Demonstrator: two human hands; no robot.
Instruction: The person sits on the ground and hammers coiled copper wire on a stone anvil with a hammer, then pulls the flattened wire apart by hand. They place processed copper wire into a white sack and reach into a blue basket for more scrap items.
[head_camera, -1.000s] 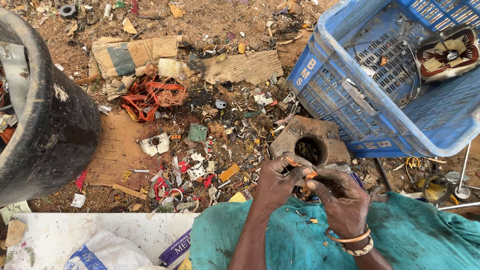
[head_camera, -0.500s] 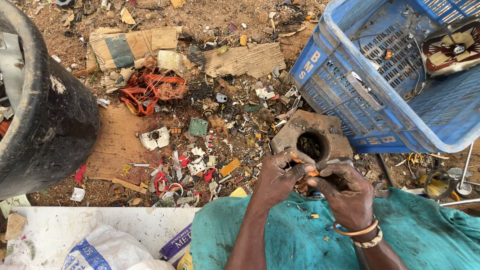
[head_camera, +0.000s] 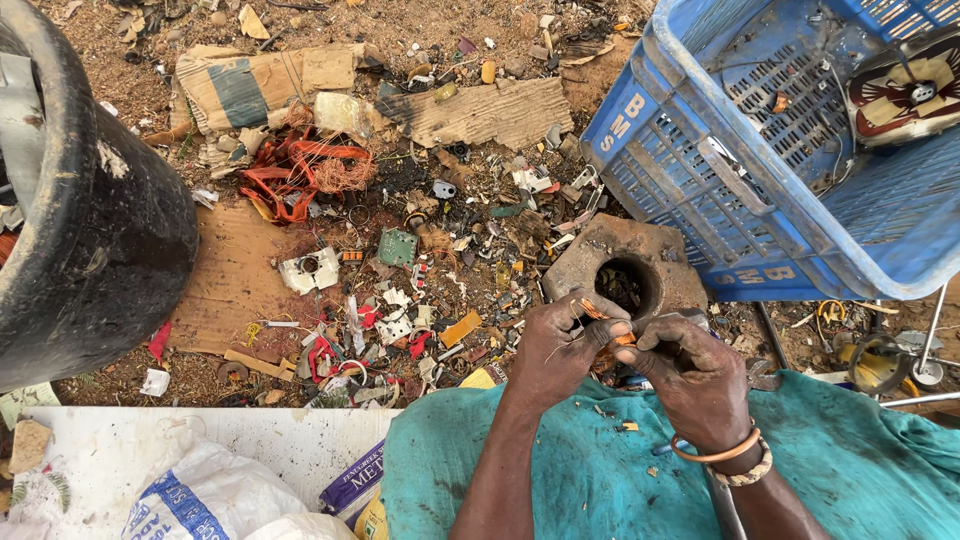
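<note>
Much scrap (head_camera: 400, 290) — bare dirt ground (head_camera: 420, 30).

Head-worn view, steeply downward, close over hands (head_camera: 630, 355)

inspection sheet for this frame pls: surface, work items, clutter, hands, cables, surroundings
Surface: bare dirt ground, flattened cardboard on it; teal cloth lies beneath the hands.
Work items: small orange piece with thin copper wire, pinched between both hands; too small to identify further.
Clutter: green circuit board, white plastic fragments, red-orange wire tangle, rusty metal block with round hole.
Hands: left hand and right hand both closed on the piece; bracelets on right wrist.
Cables: thin wires inside the crate; yellow cable coil at right.
Surroundings: blue plastic crate holding a motor part, black tub, white sacks.
</note>
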